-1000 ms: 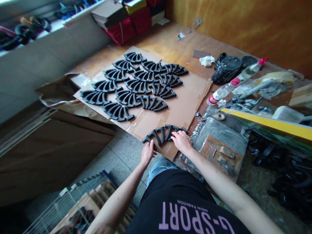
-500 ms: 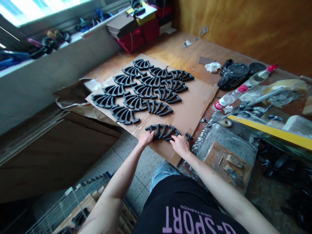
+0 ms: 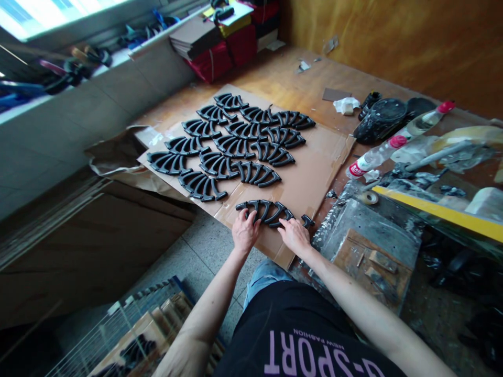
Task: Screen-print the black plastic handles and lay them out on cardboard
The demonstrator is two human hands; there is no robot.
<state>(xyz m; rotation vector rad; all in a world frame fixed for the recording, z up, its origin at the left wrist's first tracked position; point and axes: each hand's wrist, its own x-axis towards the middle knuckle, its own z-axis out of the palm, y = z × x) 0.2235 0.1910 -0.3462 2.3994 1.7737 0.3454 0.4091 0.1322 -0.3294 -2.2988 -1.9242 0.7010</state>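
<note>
A front row of black curved tube pieces point(image 3: 267, 210) lies near the front edge of a flat cardboard sheet point(image 3: 310, 180). At the row's left end, my left hand point(image 3: 245, 233) has its fingers bent down over a curved piece. My right hand point(image 3: 295, 235) grips the lower end of a piece towards the right of the row, thumb and fingers close together. The fingertips partly cover these pieces. One more short black piece point(image 3: 307, 221) lies apart, just beyond my right hand. Farther back, several fan-like groups of the same pieces point(image 3: 257, 173) fill the sheet.
Right of the cardboard are plastic bottles point(image 3: 367, 159), black cups point(image 3: 383, 118), a tape roll point(image 3: 369, 197) and a metal plate point(image 3: 353, 220) with a wooden board. Stacked red bundles point(image 3: 208, 60) stand at the back. A wire rack point(image 3: 113, 324) is low on the left.
My left hand has shifted slightly right and its fingers now reach farther over the front row. My right hand stays at nearly the same spot on the row.
</note>
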